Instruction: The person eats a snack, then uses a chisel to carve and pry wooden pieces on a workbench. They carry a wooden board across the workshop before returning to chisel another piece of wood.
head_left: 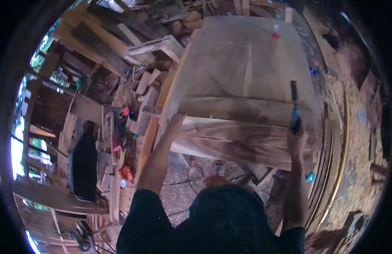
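A wooden board (234, 137) with dark streaked grain and a pale strip along its far edge lies across the near end of a large table-like wooden surface (229, 55). My left hand (175, 128) rests on the board's left end, fingers spread over the wood. Over the right end, my right hand (297, 137) is closed around the handle of a tool with a blue-and-black handle (295, 122). From the handle a narrow dark flat part (293, 91) points away from me; its exact kind is too blurred to make out.
A small item with a red base (276, 35) stands near the far right of the surface. Wood offcuts (147, 84) and a pale wooden frame (155, 48) are piled to the left. Long strips (327, 156) lie along the right. Cords (193, 182) cross the dusty floor.
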{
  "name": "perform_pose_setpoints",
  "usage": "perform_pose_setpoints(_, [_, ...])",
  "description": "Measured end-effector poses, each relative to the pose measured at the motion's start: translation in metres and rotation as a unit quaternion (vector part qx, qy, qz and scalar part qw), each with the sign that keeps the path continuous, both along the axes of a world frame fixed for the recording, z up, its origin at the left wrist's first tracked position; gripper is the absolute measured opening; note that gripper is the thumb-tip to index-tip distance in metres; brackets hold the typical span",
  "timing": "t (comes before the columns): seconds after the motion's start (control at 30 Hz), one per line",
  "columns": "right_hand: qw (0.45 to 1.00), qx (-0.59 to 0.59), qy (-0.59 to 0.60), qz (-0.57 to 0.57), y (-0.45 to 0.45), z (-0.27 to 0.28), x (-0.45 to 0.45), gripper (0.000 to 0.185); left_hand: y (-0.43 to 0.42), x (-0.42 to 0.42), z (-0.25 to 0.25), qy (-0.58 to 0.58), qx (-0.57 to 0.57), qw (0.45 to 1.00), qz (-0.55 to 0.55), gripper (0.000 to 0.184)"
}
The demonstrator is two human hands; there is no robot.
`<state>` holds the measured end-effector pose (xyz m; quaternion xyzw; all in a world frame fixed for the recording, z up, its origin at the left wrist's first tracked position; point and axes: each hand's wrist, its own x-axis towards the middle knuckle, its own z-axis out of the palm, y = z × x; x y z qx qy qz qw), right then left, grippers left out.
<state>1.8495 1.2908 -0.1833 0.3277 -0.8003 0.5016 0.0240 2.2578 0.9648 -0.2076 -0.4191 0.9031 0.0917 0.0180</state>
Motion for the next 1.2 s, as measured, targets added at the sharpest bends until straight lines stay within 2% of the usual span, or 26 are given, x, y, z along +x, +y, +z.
perform_pose_setpoints(0.07, [0.995, 0.043, -0.06, 0.072, -0.035, 0.011, 0.026, 0.036, -0.002, 0.007, 0.012, -0.01, -0.014, 0.999, -0.042, 0.095])
perform_pose_setpoints(0.17, [0.977, 0.148, -0.027, 0.153, -0.079, 0.03, 0.057, 0.038, -0.003, 0.013, 0.026, 0.033, 0.001, 0.999, -0.039, 0.081])
perform_pose_setpoints(0.27, [0.968, 0.164, 0.03, 0.189, -0.109, 0.018, 0.072, 0.038, 0.004, 0.022, 0.055, -0.091, 0.085, 0.988, -0.092, 0.073])
perform_pose_setpoints(0.3, [0.959, 0.19, -0.016, 0.212, -0.117, 0.034, 0.081, 0.036, 0.017, 0.035, 0.053, -0.072, 0.064, 0.985, -0.14, 0.052])
perform_pose_setpoints(0.37, [0.942, 0.226, 0.059, 0.24, -0.126, 0.027, 0.084, 0.034, 0.04, 0.059, 0.049, -0.114, 0.074, 0.971, -0.195, 0.041])
perform_pose_setpoints(0.4, [0.932, 0.243, 0.095, 0.252, -0.132, 0.021, 0.085, 0.033, 0.049, 0.069, 0.037, -0.054, 0.043, 0.978, -0.199, 0.04])
perform_pose_setpoints(0.47, [0.93, 0.225, 0.053, 0.287, -0.142, -0.003, 0.081, 0.036, 0.069, 0.088, 0.01, 0.065, -0.012, 0.977, -0.204, 0.04])
perform_pose_setpoints(0.5, [0.927, 0.219, 0.03, 0.304, -0.142, -0.015, 0.079, 0.037, 0.078, 0.094, 0.006, 0.055, 0.012, 0.98, -0.192, 0.041])
perform_pose_setpoints(0.57, [0.911, 0.286, 0.025, 0.296, -0.141, -0.033, 0.08, 0.05, 0.094, 0.101, 0.008, 0.036, 0.06, 0.984, -0.165, 0.044])
perform_pose_setpoints(0.6, [0.901, 0.319, 0.022, 0.292, -0.139, -0.039, 0.08, 0.058, 0.103, 0.1, 0.022, 0.009, 0.076, 0.983, -0.167, 0.043])
perform_pose_setpoints(0.7, [0.895, 0.296, 0.115, 0.312, -0.131, -0.05, 0.075, 0.062, 0.132, 0.102, 0.087, -0.056, 0.114, 0.978, -0.168, 0.038])
perform_pose_setpoints(0.8, [0.873, 0.359, 0.014, 0.329, -0.124, 0.04, 0.097, 0.062, 0.175, 0.095, 0.161, -0.104, 0.158, 0.971, -0.149, 0.029])
perform_pose_setpoints(0.9, [0.835, 0.396, -0.012, 0.381, -0.126, 0.052, 0.071, 0.05, 0.208, 0.093, 0.199, -0.07, 0.098, 0.977, -0.177, 0.023])
perform_pose_setpoints(0.97, [0.79, 0.478, 0.024, 0.382, -0.133, 0.044, 0.038, 0.049, 0.226, 0.088, 0.231, -0.082, 0.166, 0.967, -0.173, 0.024])
perform_pose_setpoints(1.03, [0.807, 0.475, 0.086, 0.341, -0.12, 0.069, 0.012, 0.047, 0.232, 0.077, 0.252, -0.087, 0.217, 0.956, -0.18, 0.024])
perform_pose_setpoints(1.1, [0.873, 0.363, 0.143, 0.291, -0.078, 0.131, 0.023, 0.043, 0.24, 0.068, 0.27, -0.097, 0.27, 0.94, -0.185, 0.025])
perform_pose_setpoints(1.17, [0.885, 0.356, 0.134, 0.268, -0.044, 0.125, -0.029, 0.039, 0.234, 0.05, 0.304, -0.127, 0.272, 0.935, -0.191, 0.021])
perform_pose_setpoints(1.2, [0.892, 0.349, 0.13, 0.256, -0.025, 0.125, -0.054, 0.037, 0.235, 0.032, 0.321, -0.191, 0.21, 0.935, -0.213, 0.016])
